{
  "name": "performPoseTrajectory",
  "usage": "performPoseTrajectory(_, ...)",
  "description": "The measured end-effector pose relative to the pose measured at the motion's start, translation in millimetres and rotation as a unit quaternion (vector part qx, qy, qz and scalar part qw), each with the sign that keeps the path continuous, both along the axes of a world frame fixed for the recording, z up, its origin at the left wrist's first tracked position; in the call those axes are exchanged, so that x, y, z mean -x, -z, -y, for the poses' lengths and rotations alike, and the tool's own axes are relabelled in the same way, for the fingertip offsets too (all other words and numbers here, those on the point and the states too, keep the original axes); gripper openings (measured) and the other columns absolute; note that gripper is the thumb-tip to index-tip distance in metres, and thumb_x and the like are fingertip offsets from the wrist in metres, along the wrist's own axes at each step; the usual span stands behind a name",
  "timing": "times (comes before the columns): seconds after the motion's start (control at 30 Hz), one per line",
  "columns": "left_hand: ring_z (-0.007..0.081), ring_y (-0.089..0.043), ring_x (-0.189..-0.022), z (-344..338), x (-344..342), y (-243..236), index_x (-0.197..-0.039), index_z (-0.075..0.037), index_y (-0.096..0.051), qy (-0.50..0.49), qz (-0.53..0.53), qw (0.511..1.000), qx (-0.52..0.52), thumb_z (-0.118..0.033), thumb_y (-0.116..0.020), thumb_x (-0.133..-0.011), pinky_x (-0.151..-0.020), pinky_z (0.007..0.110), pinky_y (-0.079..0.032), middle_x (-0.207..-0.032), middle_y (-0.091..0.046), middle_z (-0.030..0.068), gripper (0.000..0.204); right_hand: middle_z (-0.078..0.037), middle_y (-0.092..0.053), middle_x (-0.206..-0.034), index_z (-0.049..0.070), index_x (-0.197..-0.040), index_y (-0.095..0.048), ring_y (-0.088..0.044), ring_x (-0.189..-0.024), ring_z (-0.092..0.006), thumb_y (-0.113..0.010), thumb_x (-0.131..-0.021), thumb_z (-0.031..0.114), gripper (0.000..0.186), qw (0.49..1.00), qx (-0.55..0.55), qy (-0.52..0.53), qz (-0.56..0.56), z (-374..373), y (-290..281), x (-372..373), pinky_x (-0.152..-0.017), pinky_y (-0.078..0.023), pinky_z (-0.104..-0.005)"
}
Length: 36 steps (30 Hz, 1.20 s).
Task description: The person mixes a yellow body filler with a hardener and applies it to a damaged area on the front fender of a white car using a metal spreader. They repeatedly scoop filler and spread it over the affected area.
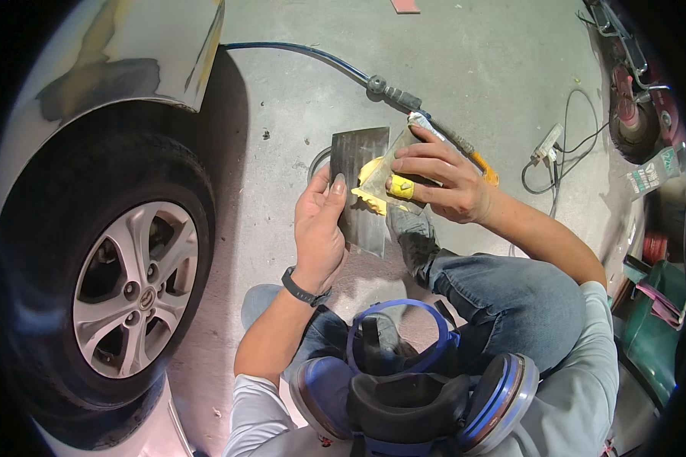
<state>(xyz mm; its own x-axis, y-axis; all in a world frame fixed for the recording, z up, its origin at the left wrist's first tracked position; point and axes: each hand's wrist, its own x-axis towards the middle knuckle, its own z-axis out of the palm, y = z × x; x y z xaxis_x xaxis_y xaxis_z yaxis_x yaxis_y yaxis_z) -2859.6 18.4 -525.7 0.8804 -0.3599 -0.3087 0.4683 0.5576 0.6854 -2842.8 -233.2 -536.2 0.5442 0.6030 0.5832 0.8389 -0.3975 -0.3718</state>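
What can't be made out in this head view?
In the head view:
Left hand: fingertips other than the thumb's, hidden behind the dark plate.
Yellow paste: partly covered by the spreader in the right hand.
Car: cut off by the picture's dark left rim.

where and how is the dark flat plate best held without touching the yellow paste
Probably by the long left edge of the dark plate, coming in from the left: it is thin and flat, so pinchable, and the yellow paste sits toward its right.
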Motion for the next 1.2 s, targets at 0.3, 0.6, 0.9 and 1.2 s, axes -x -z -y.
performPoseTrajectory(0.3, 0.0165, -0.070, -0.113, 0.9, 1.9, 4.3, -0.145, 0.006, -0.050, 0.012, -0.013, 1.000, -0.009, -0.014, -0.052, -0.111, -0.100, 0.031, -0.057, -0.130, -0.069, 0.0153, 0.039, -0.015, -0.068, -0.133, 0.005, -0.105, -0.078, -0.064, -0.126, -0.0338, -0.067, -0.084, 0.009, 0.024, 1.000, 0.002, -0.022, 0.009, 12.4, 2.3, -1.5, -0.119, -0.041, -0.0672)
performPoseTrajectory(0.6, 0.0164, -0.071, -0.112, -5.1, -3.4, 12.0, -0.146, 0.008, -0.050, 0.018, -0.001, 1.000, -0.025, -0.013, -0.052, -0.111, -0.099, 0.030, -0.057, -0.130, -0.069, 0.0159, 0.041, -0.015, -0.068, -0.130, 0.002, -0.102, -0.078, -0.064, -0.127, -0.0332, -0.067, -0.083, 0.008, 0.023, 0.988, 0.145, -0.046, -0.002, 45.9, 4.4, -7.5, -0.116, -0.045, -0.0663)
performPoseTrajectory(0.9, 0.0162, -0.066, -0.119, -0.9, -12.4, 15.5, -0.148, 0.009, -0.050, 0.066, -0.006, 0.998, -0.003, -0.015, -0.050, -0.112, -0.105, 0.031, -0.052, -0.134, -0.068, 0.0144, 0.043, -0.002, -0.072, -0.105, -0.001, -0.125, -0.066, -0.068, -0.093, -0.0092, -0.070, -0.098, 0.014, 0.031, 0.707, -0.304, 0.008, -0.638, 33.9, -11.7, -0.6, -0.082, -0.057, -0.0276)
performPoseTrajectory(1.2, -0.0004, -0.047, -0.071, 4.5, -22.6, 27.3, -0.130, -0.007, -0.050, -0.103, 0.175, 0.964, -0.170, -0.011, -0.060, -0.110, -0.064, 0.019, -0.035, -0.080, -0.064, -0.0040, 0.023, -0.005, -0.071, -0.119, 0.003, -0.133, -0.063, -0.069, -0.105, -0.0134, -0.058, -0.109, 0.017, 0.028, 0.600, -0.509, 0.057, -0.614, -7.4, -13.8, 7.4, -0.095, -0.058, -0.0336)
